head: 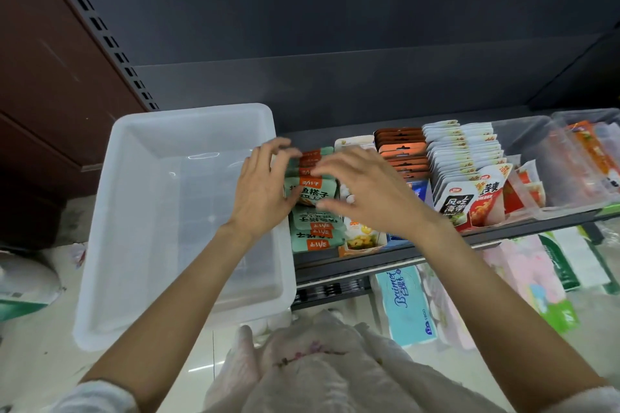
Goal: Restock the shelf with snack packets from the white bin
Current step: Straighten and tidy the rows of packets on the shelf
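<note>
The white bin (pixel 100 245) stands at the left end of the dark shelf (pixel 352 260), and its inside looks bare. Right beside it a row of green snack packets (pixel 315 231) with orange labels fills the leftmost shelf lane. My left hand (pixel 258 191) grips the standing packets from the left, fingers curled over their tops and thumb on the front one. My right hand (pixel 365 191) rests over the same packets from the right with fingers stretched out, hiding part of the row.
Further right on the shelf are a yellow-and-white snack box (pixel 360 238), orange-brown packets (pixel 402 151), white packets (pixel 463 157) and clear bins (pixel 570 171). Tissue packs (pixel 407 305) lie on the shelf below. The shelf's dark back panel rises behind.
</note>
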`<state>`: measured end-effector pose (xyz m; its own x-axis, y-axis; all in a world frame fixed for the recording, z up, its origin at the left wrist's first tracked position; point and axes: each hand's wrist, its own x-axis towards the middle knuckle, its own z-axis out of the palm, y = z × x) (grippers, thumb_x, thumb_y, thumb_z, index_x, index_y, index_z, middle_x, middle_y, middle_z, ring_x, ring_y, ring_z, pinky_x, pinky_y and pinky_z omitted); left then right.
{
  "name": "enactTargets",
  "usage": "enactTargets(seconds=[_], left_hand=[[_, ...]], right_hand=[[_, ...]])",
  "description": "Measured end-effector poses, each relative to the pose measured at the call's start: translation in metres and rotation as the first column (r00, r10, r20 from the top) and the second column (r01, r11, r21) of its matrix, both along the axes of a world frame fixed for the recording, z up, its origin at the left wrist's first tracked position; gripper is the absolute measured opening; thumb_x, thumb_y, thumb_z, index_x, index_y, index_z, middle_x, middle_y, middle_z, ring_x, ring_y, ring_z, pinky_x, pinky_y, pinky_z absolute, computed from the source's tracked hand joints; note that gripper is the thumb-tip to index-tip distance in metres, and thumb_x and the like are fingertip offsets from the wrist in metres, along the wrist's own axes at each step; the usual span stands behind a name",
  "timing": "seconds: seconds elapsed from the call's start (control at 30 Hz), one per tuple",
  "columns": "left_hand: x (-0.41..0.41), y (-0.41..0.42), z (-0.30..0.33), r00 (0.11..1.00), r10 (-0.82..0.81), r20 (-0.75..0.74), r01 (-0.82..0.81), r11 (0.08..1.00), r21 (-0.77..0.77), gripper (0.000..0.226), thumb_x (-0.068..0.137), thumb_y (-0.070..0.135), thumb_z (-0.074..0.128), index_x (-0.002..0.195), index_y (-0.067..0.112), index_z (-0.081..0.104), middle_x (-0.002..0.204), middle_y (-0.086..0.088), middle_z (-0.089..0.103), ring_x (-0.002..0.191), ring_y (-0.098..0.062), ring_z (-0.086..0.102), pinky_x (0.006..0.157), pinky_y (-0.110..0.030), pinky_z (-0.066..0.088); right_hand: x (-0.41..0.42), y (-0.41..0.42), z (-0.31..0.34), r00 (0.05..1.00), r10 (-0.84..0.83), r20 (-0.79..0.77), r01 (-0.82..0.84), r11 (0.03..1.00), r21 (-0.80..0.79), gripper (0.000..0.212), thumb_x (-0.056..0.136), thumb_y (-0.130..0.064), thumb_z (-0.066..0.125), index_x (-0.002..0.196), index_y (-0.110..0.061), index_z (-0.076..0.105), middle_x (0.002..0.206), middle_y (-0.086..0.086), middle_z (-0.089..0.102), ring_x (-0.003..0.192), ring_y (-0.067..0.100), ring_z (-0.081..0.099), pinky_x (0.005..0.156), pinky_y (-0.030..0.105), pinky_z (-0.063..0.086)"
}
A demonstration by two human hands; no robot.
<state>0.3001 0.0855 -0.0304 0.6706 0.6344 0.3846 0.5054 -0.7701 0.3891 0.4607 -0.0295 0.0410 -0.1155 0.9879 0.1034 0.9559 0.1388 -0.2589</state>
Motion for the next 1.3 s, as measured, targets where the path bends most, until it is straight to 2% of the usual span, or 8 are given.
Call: enactTargets(seconds=[0.2,0.37,0.5,0.63,0.83,1.0,1.13,1.3], left_hand=[[0.001,0.009,0.004,0.991,-0.094,-0.091,0.082,0.988,-0.133,0.058,0.081,0.025,0.069,0.133,0.019,0.045,0.126,-0.003,0.057,0.114,-0.023,0.053,0.104,-0.037,0.032],[-0.002,0.014,0.002,0.99,-0.132,-0.044,0.121,0.974,-0.192,0.053,0.083,0.027,0.068,0.131,0.021,0.047,0.123,0.0,0.059,0.11,-0.021,0.056,0.101,-0.038,0.034],[-0.003,0.016,0.005,0.981,-0.191,0.002,0.184,0.942,-0.281,0.054,0.084,0.038,0.064,0.133,0.023,0.046,0.137,-0.001,0.048,0.124,-0.02,0.046,0.107,-0.044,0.034],[-0.014,0.002,0.015,0.974,-0.195,0.119,0.209,0.971,-0.118,0.031,0.084,0.046,0.058,0.104,0.022,0.059,0.121,0.0,0.054,0.114,-0.017,0.046,0.095,-0.033,0.036],[-0.028,-0.019,0.0,0.975,-0.171,-0.141,0.184,0.979,0.088,0.047,0.071,0.042,0.072,0.111,0.018,0.062,0.104,0.001,0.06,0.095,-0.017,0.05,0.079,-0.026,0.03],[-0.016,-0.016,-0.002,0.976,-0.112,-0.185,0.145,0.974,0.176,0.022,0.07,0.034,0.078,0.085,0.018,0.074,0.096,0.005,0.065,0.09,-0.018,0.051,0.077,-0.029,0.032],[-0.016,-0.018,-0.002,0.992,-0.116,-0.057,0.123,0.983,0.136,0.021,0.084,0.034,0.056,0.078,0.019,0.069,0.09,0.009,0.066,0.084,-0.015,0.054,0.075,-0.029,0.03],[-0.012,-0.012,0.001,0.999,-0.026,0.02,0.027,0.997,-0.074,0.029,0.09,0.039,0.048,0.093,0.015,0.064,0.097,0.002,0.066,0.085,-0.017,0.061,0.081,-0.029,0.035]], right_hand=[[-0.025,-0.032,-0.054,0.965,0.049,0.258,-0.032,0.997,-0.071,0.084,0.057,-0.052,0.08,0.125,-0.012,0.053,0.121,0.005,0.06,0.111,0.021,0.054,0.092,0.033,0.029],[-0.02,-0.012,-0.063,0.916,0.029,0.401,-0.051,0.998,0.043,0.03,0.075,-0.026,0.073,0.101,-0.017,0.061,0.078,-0.002,0.07,0.07,0.019,0.065,0.076,0.032,0.029],[-0.017,0.001,-0.055,0.917,0.015,0.398,-0.033,0.999,0.039,0.033,0.063,-0.006,0.074,0.092,-0.016,0.064,0.055,-0.004,0.063,0.046,0.021,0.054,0.069,0.031,0.036],[-0.019,0.008,-0.046,0.94,0.001,0.342,-0.008,1.0,0.021,0.036,0.06,0.001,0.072,0.093,-0.013,0.067,0.059,0.002,0.066,0.055,0.024,0.06,0.075,0.032,0.047],[-0.015,0.005,-0.058,0.947,-0.03,0.319,0.019,0.999,0.04,0.023,0.074,-0.007,0.072,0.095,-0.013,0.065,0.066,-0.001,0.069,0.053,0.023,0.058,0.072,0.032,0.035],[-0.013,0.001,-0.059,0.964,-0.05,0.262,0.036,0.998,0.059,0.017,0.083,-0.025,0.068,0.094,-0.012,0.064,0.077,0.001,0.071,0.07,0.021,0.066,0.075,0.033,0.042],[-0.009,0.001,-0.053,0.954,-0.066,0.293,0.077,0.997,-0.026,0.041,0.08,-0.036,0.069,0.11,-0.009,0.06,0.098,0.007,0.07,0.091,0.023,0.065,0.084,0.036,0.041],[-0.01,0.0,-0.043,0.982,-0.152,0.116,0.15,0.988,0.029,0.029,0.087,-0.023,0.065,0.108,-0.006,0.055,0.089,0.01,0.071,0.075,0.028,0.065,0.082,0.039,0.047]])
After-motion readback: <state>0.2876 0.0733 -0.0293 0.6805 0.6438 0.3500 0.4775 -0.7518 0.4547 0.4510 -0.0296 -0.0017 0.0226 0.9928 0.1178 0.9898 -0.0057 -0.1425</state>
